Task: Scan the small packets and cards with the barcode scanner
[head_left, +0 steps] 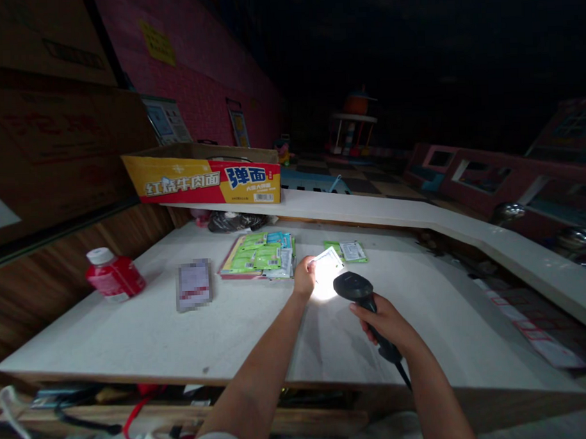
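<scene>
My left hand (304, 277) is closed on the edge of a small flat packet (328, 261), which is lit bright white. In my right hand (385, 319) is a black barcode scanner (353, 286), gripped by its handle, with its head facing the packet and its light falling on it and the tabletop. A stack of green and blue packets (260, 254) lies left of my left hand on the white table. Behind the lit packet, a couple more green and white packets (352, 251) lie flat.
A red bottle with a white cap (115, 277) stands at the left. Near it lies a blurred-out rectangular item (194, 285). A yellow and red cardboard box (205, 181) rests on the raised white ledge (360, 207) behind. The scanner's cable (403, 374) hangs over the table's front edge.
</scene>
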Available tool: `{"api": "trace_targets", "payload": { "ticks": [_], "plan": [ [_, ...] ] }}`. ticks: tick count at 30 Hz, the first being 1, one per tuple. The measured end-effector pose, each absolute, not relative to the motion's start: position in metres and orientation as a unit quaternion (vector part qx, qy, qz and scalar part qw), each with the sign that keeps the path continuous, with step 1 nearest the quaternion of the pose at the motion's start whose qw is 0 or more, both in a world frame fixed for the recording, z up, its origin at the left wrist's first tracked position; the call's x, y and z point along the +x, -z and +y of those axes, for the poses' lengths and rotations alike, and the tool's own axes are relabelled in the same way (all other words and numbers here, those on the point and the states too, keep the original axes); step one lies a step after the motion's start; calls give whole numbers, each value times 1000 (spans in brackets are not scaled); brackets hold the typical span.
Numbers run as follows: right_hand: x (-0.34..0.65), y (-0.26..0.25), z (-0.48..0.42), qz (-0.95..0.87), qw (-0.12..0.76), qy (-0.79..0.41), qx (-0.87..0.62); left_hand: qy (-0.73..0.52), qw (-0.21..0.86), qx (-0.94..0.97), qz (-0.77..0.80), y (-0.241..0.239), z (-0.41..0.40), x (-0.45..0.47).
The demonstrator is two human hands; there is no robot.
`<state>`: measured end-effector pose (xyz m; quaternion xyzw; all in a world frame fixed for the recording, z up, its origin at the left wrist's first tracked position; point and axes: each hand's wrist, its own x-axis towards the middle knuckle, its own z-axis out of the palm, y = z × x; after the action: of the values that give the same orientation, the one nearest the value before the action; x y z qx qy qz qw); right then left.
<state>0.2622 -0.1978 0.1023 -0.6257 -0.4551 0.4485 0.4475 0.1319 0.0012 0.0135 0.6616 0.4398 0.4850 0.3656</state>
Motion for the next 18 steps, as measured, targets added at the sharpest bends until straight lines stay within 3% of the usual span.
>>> {"api": "trace_targets", "payload": {
  "ticks": [8, 18],
  "plan": [
    [261, -97, -192, -413, 462, -474, -625, -500, 358, 670, 415, -11, 2, 132],
    [253, -63, -129, -163, 693, -503, -491, -520, 336, 663, 421, -6, 6, 131]
  ]
}}
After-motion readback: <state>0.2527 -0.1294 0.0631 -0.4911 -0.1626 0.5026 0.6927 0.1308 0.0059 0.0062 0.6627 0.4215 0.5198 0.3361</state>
